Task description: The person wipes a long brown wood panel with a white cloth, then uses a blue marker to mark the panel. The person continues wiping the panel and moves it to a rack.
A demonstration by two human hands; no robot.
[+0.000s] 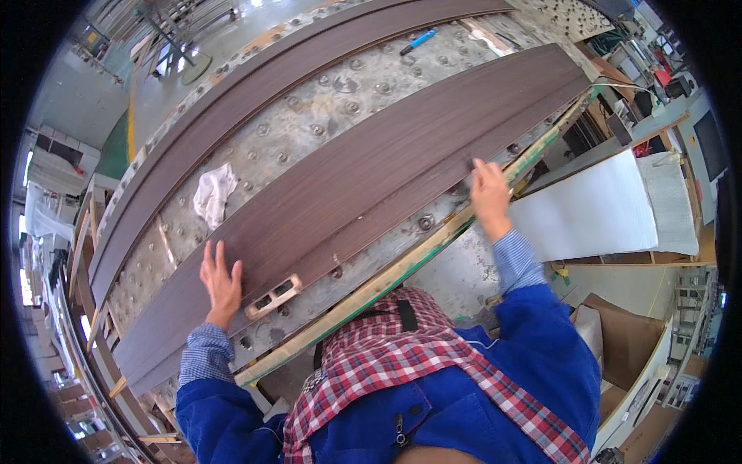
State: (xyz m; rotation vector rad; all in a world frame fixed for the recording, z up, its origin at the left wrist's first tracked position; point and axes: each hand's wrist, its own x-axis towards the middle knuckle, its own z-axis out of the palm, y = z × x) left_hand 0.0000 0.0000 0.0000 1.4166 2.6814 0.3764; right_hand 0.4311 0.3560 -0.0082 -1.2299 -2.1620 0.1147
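Observation:
A long brown board (386,155) with wood grain lies diagonally on a studded metal bed (340,97). My left hand (223,282) rests on its left part with fingers spread. My right hand (490,193) is at the near edge toward the right, fingers bent together at a small dark spot; what they hold, if anything, I cannot make out. A small pale block (274,298) with two openings sits on the near edge beside my left hand. A crumpled white cloth (215,193) lies just beyond the board.
A second brown strip (232,99) runs along the far side, with a blue pen (417,42) between the boards. A yellowish green-edged rail (348,309) borders the near side. A white sheet (587,209) lies at right, a cardboard sheet (630,340) below it.

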